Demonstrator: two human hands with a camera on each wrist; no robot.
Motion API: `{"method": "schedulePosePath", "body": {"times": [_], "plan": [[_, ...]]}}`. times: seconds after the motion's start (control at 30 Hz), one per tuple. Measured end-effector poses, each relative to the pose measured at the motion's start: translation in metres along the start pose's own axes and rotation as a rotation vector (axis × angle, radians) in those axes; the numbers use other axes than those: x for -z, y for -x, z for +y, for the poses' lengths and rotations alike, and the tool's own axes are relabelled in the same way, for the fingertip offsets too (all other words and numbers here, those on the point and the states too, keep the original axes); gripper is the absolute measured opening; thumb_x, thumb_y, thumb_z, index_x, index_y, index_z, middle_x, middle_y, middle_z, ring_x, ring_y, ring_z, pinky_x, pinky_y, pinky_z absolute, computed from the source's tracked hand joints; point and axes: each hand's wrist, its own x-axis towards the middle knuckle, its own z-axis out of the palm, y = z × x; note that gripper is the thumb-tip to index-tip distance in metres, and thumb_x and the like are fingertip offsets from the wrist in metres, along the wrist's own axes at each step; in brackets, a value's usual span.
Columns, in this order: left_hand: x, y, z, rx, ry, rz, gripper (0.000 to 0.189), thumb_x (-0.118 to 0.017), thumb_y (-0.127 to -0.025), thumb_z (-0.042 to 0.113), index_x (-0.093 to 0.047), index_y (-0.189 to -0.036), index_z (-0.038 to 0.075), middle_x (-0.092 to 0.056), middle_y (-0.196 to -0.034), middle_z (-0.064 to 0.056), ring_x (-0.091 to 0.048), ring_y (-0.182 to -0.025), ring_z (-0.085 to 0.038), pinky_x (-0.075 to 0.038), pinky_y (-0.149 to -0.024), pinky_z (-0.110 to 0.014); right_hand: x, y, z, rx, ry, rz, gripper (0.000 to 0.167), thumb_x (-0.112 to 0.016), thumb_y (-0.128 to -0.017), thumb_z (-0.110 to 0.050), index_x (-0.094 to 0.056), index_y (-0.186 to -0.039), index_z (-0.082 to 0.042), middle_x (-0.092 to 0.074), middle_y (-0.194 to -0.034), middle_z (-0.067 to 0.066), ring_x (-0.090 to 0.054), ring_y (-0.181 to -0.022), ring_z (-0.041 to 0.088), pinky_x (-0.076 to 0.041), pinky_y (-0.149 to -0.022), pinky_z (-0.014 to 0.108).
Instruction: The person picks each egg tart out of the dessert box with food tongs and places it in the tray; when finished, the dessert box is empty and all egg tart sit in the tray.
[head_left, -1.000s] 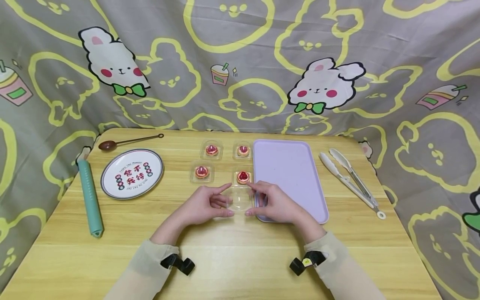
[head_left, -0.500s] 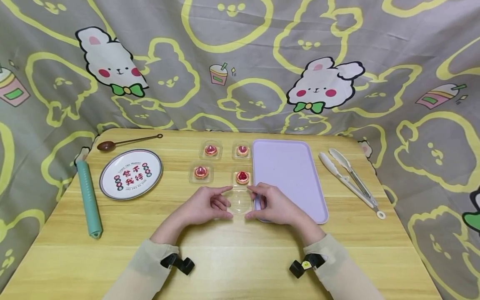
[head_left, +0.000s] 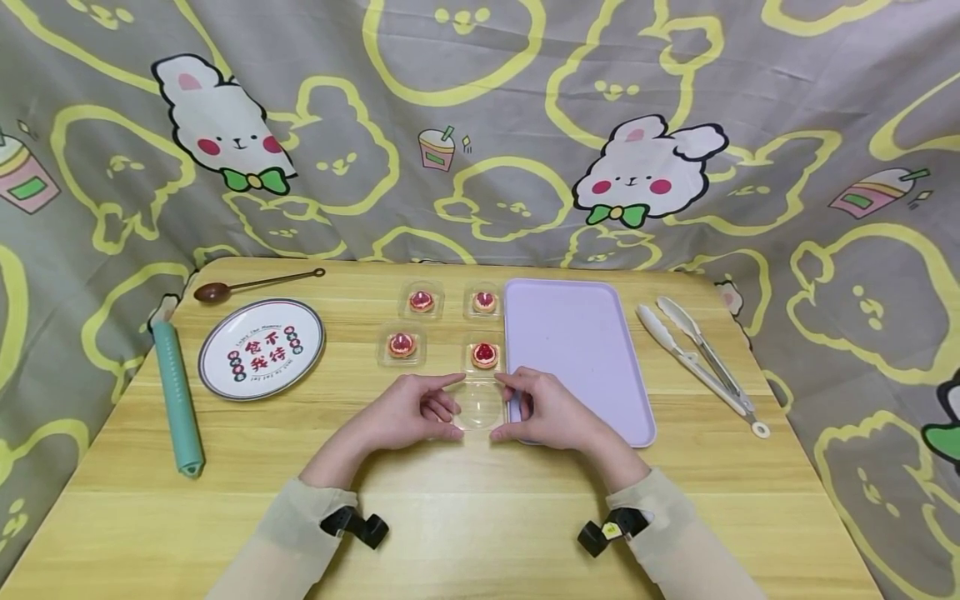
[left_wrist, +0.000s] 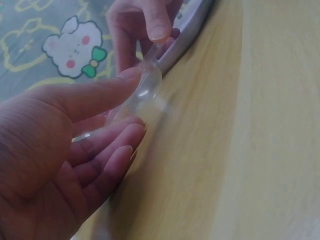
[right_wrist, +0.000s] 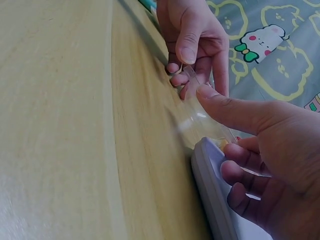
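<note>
A clear plastic lid [head_left: 478, 405] with a round dome is held at its two sides, just in front of a small clear box with a red-topped tart [head_left: 484, 356]. My left hand [head_left: 415, 408] pinches the lid's left edge between thumb and fingers. On the opposite edge my right hand [head_left: 547, 407] does the same, close over the near left corner of the lilac tray [head_left: 577, 358]. Seen from the left wrist, the lid [left_wrist: 150, 82] stands tilted over the table, its dome bulging toward the table side. Both hands' lower fingers are loosely bent under it.
Several other tarts in clear boxes, such as one tart [head_left: 402, 344] to the left, stand behind the hands. A printed plate [head_left: 217, 367], brown spoon [head_left: 215, 292] and green tube-like roll [head_left: 178, 400] lie left. Tongs [head_left: 705, 367] lie right of the tray. A patterned curtain [head_left: 510, 125] hangs behind.
The lid has tipped a little toward me, its near edge now lower in the head view. Both hands keep their pinch and hardly move.
</note>
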Motion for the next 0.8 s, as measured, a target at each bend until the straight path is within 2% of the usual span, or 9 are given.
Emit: {"method": "schedulePosePath", "body": {"times": [0.23, 0.37, 0.43, 0.53, 0.7, 0.8], "plan": [[0.005, 0.006, 0.004, 0.002, -0.006, -0.003, 0.085, -0.091, -0.086, 0.016, -0.048, -0.157, 0.000, -0.075, -0.110, -0.008, -0.073, -0.097, -0.017, -0.062, -0.086, -0.028, 0.005, 0.001, -0.003, -0.011, -0.008, -0.006, 0.084, -0.098, -0.078, -0.030, -0.060, -0.141, 0.010, -0.067, -0.102, 0.004, -0.061, -0.071, 0.019, -0.050, -0.058, 0.024], [0.012, 0.013, 0.005, -0.017, -0.019, 0.037, 0.078, -0.088, -0.089, 0.017, -0.050, -0.154, -0.003, -0.075, -0.115, -0.011, -0.074, -0.101, -0.018, -0.061, -0.088, -0.028, 0.012, 0.003, -0.006, -0.020, -0.012, 0.010, 0.081, -0.097, -0.079, -0.032, -0.062, -0.139, 0.010, -0.070, -0.102, 0.004, -0.062, -0.071, 0.016, -0.054, -0.060, 0.026], [0.017, 0.018, 0.005, -0.036, -0.035, 0.078, 0.073, -0.087, -0.091, 0.018, -0.053, -0.152, -0.003, -0.075, -0.118, -0.012, -0.074, -0.103, -0.021, -0.061, -0.090, -0.031, 0.016, 0.003, -0.009, -0.027, -0.015, 0.023, 0.080, -0.096, -0.080, -0.033, -0.063, -0.139, 0.009, -0.072, -0.101, 0.003, -0.063, -0.071, 0.014, -0.055, -0.061, 0.026], [0.025, 0.025, 0.006, -0.068, -0.068, 0.177, 0.066, -0.086, -0.091, 0.019, -0.059, -0.147, -0.001, -0.075, -0.124, -0.011, -0.072, -0.109, -0.025, -0.060, -0.095, -0.038, 0.022, 0.001, -0.014, -0.034, -0.024, 0.036, 0.077, -0.094, -0.082, -0.035, -0.063, -0.140, 0.007, -0.073, -0.102, 0.004, -0.064, -0.073, 0.013, -0.055, -0.062, 0.027], [0.043, 0.033, 0.005, -0.125, -0.078, 0.371, 0.052, -0.086, -0.091, 0.015, -0.068, -0.138, 0.004, -0.071, -0.135, -0.010, -0.066, -0.124, -0.030, -0.055, -0.103, -0.050, 0.026, -0.012, -0.021, 0.013, -0.024, 0.049, 0.069, -0.091, -0.087, -0.031, -0.064, -0.141, 0.003, -0.073, -0.108, 0.009, -0.065, -0.077, 0.015, -0.057, -0.066, 0.032], [0.053, 0.034, 0.000, -0.143, -0.088, 0.435, 0.055, -0.088, -0.089, 0.013, -0.067, -0.139, 0.004, -0.066, -0.142, -0.011, -0.060, -0.132, -0.032, -0.053, -0.105, -0.054, 0.024, -0.023, -0.024, 0.045, -0.036, 0.048, 0.066, -0.090, -0.089, -0.027, -0.064, -0.142, 0.003, -0.072, -0.110, 0.012, -0.066, -0.079, 0.015, -0.058, -0.069, 0.034]]}}
